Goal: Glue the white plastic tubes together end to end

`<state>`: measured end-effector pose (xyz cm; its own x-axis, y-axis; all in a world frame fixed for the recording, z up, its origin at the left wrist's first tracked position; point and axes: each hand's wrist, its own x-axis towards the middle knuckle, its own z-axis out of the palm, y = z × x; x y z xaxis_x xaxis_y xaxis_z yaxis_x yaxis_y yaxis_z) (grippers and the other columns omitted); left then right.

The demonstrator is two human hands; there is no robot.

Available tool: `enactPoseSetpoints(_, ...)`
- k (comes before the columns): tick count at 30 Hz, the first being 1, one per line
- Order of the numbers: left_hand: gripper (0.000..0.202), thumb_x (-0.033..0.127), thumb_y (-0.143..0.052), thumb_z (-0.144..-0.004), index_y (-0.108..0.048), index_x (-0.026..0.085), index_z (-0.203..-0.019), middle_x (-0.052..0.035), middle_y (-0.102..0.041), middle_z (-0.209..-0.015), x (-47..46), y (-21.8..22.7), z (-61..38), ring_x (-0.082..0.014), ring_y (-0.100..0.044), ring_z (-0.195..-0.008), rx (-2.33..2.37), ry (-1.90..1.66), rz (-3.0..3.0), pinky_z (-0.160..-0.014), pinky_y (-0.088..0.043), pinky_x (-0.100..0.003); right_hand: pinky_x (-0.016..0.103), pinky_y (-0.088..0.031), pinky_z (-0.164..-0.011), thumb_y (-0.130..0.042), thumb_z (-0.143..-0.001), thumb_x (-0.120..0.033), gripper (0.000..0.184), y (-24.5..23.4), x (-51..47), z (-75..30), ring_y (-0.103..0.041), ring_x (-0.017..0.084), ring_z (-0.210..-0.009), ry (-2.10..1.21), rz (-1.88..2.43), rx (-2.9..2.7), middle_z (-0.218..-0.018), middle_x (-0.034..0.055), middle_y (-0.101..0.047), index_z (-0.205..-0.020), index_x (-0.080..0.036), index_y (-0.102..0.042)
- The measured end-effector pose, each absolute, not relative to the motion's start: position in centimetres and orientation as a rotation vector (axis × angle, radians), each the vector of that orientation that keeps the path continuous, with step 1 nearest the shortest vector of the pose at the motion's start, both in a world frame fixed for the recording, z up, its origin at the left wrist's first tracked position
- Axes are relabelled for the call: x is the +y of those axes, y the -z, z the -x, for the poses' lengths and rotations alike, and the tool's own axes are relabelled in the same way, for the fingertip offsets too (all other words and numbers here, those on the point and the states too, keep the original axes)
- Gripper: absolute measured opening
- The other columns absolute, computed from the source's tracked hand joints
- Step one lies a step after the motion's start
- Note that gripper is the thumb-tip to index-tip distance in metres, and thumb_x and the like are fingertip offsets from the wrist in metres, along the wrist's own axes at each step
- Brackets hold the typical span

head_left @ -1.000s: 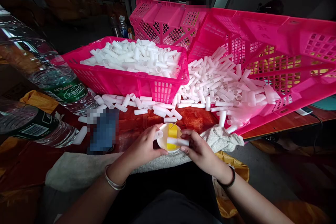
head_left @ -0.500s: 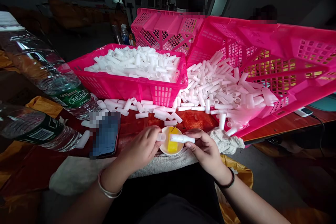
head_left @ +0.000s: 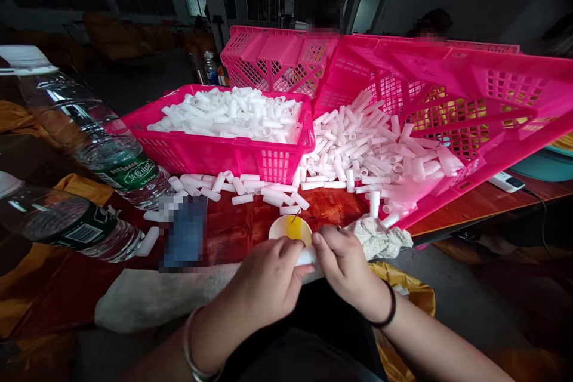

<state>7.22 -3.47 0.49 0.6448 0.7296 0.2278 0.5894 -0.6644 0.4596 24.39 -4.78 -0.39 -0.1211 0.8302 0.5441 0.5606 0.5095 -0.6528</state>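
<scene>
Between my hands is a white plastic tube (head_left: 306,257), mostly covered by fingers. My left hand (head_left: 271,280) is wrapped round its left part, thumb along the near side. Closed at the tube's right end is my right hand (head_left: 344,265), its fingers hiding that end and any join between pieces. Just beyond the hands sits a small round white dish (head_left: 277,228) with a yellow block (head_left: 294,230) and a thin dark stick in it. Many similar loose tubes (head_left: 273,196) lie on the red table behind the dish.
A pink basket (head_left: 224,158) full of white tubes stands ahead. On the right, a tipped pink crate (head_left: 492,125) spills more tubes. Water bottles (head_left: 129,161) and a phone (head_left: 184,233) are at the left. A pale cloth (head_left: 156,295) lines the near edge. People's heads show behind the crates.
Both hands have come together and nearer my body. The separate white tube pieces they held are now end to end or joined, largely hidden. The dish is partly covered by my hands.
</scene>
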Motion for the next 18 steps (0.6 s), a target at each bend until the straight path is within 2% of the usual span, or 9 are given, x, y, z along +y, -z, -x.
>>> enactPoseSetpoints(2, 0.016, 0.026, -0.049, -0.094, -0.059, 0.016, -0.085, -0.0032, -0.067, -0.077, -4.8, -0.8, -8.3, -0.0173, -0.064, -0.068, 0.917, -0.485, -2.212, -0.06, -0.05, -0.026, 0.025, -0.038, -0.051, -0.039, -0.095, -0.016, 0.033, 0.1, -5.9, -24.5, -0.045, 0.011, -0.047, -0.14, 1.089, -1.876, -0.052, -0.0027, -0.048, -0.063, -0.021, -0.044)
enactPoseSetpoints(4, 0.014, 0.029, -0.05, -0.094, -0.059, 0.018, -0.093, -0.0015, -0.068, -0.082, -5.6, -0.9, -8.6, -0.0152, -0.065, -0.071, 0.761, -0.398, -2.058, -0.061, -0.05, -0.022, 0.026, -0.043, -0.056, -0.037, -0.095, -0.015, 0.031, -0.5, -7.8, -25.9, -0.051, 0.013, -0.05, -0.043, 1.037, -1.99, -0.054, -0.0005, -0.054, -0.067, -0.021, -0.048)
enactPoseSetpoints(6, 0.025, 0.033, -0.056, -0.091, -0.055, 0.021, -0.113, -0.0047, -0.069, -0.104, -4.9, -0.6, -7.7, -0.0187, -0.066, -0.09, 0.704, -0.408, -2.149, -0.074, -0.054, -0.026, 0.025, -0.045, -0.056, -0.04, -0.096, -0.018, 0.027, -1.2, -10.0, -28.8, -0.055, 0.014, -0.052, -0.026, 1.188, -2.146, -0.058, 0.001, -0.059, -0.073, -0.021, -0.053)
enactPoseSetpoints(8, 0.044, 0.036, -0.058, -0.088, -0.046, 0.023, -0.129, -0.0104, -0.06, -0.126, -2.1, 0.1, -5.7, -0.0256, -0.059, -0.112, 0.878, -0.547, -2.372, -0.091, -0.051, -0.036, 0.025, -0.044, -0.052, -0.048, -0.095, -0.026, 0.022, -1.9, -11.6, -32.5, -0.059, 0.015, -0.052, -0.013, 1.519, -2.254, -0.062, 0.0022, -0.064, -0.077, -0.022, -0.058)
enactPoseSetpoints(10, 0.03, 0.029, -0.048, -0.092, -0.053, 0.019, -0.12, -0.0125, -0.062, -0.118, 2.1, 1.3, -3.5, -0.0289, -0.058, -0.111, 1.348, -0.685, -2.502, -0.095, -0.048, -0.045, 0.029, -0.046, -0.053, -0.052, -0.093, -0.035, 0.02, -2.1, -11.7, -35.8, -0.064, 0.02, -0.057, 0.1, 1.764, -2.225, -0.069, 0.0069, -0.069, -0.084, -0.021, -0.063)
enactPoseSetpoints(12, 0.026, 0.021, -0.044, -0.09, -0.06, 0.013, -0.109, -0.0161, -0.064, -0.109, 6.4, 2.5, -1.9, -0.032, -0.058, -0.109, 1.687, -0.483, -2.564, -0.096, -0.046, -0.047, 0.032, -0.047, -0.056, -0.052, -0.092, -0.037, 0.023, -1.8, -9.5, -37.7, -0.067, 0.025, -0.064, 0.196, 2.008, -2.094, -0.077, 0.0122, -0.071, -0.089, -0.018, -0.065)
enactPoseSetpoints(15, 0.024, 0.019, -0.049, -0.083, -0.063, 0.012, -0.101, -0.0177, -0.064, -0.106, 10.2, 3.5, -0.9, -0.0334, -0.06, -0.104, 1.752, -0.218, -2.587, -0.091, -0.048, -0.046, 0.032, -0.048, -0.059, -0.05, -0.093, -0.029, 0.023, -0.7, -3.5, -37.7, -0.07, 0.028, -0.072, 0.166, 2.414, -1.78, -0.081, 0.017, -0.071, -0.094, -0.011, -0.065)
enactPoseSetpoints(18, 0.024, 0.021, -0.052, -0.081, -0.065, 0.014, -0.099, -0.0172, -0.066, -0.107, 10.6, 3.5, -0.8, -0.0332, -0.062, -0.101, 1.715, -0.142, -2.573, -0.087, -0.05, -0.044, 0.037, -0.049, -0.06, -0.054, -0.09, -0.026, 0.025, 0.4, 1.7, -36.4, -0.07, 0.034, -0.075, 0.133, 2.539, -1.646, -0.079, 0.0251, -0.07, -0.091, -0.004, -0.066)
